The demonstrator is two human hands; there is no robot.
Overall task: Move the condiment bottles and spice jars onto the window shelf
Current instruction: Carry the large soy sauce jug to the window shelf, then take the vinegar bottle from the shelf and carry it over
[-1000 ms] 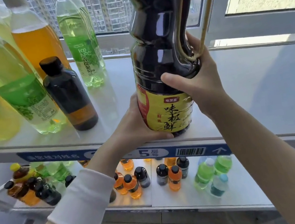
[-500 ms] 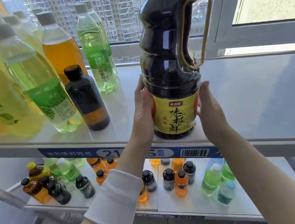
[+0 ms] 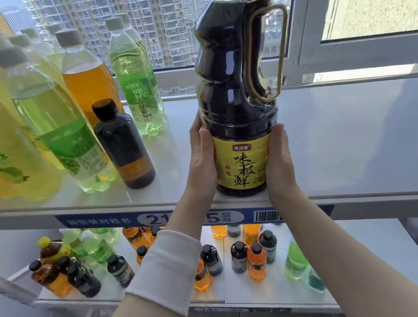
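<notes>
At the far left of the window shelf [image 3: 351, 140] stands a crowded group of tall drink bottles [image 3: 39, 126] filled with yellow, pale green and orange liquid, their grey caps blurred near the frame edge. Just right of them, near the shelf's front, a small dark bottle [image 3: 124, 147] with a black cap and an amber band at its base stands upright, and behind it, closer to the window, a slim green bottle [image 3: 138, 87] stands with a second one just behind it. Further right, the left hand [image 3: 201, 159] presses flat against the left side of the large soy sauce bottle [image 3: 233, 76], fingers reaching up along its yellow label; a white wristband [image 3: 163, 271] wraps that forearm lower down. The soy sauce bottle stands upright on the shelf close to the front edge, dark liquid filling it nearly to the neck, its loop handle turned to the right. The right hand [image 3: 278, 157] cups the label's opposite side, so both hands are clamped on the bottle from either flank. To the right of it the shelf surface is bare grey. Below the blue shelf label strip [image 3: 102, 221], a lower shelf [image 3: 279, 287] carries many small bottles [image 3: 257, 261], dark, orange and green, standing in loose rows.
</notes>
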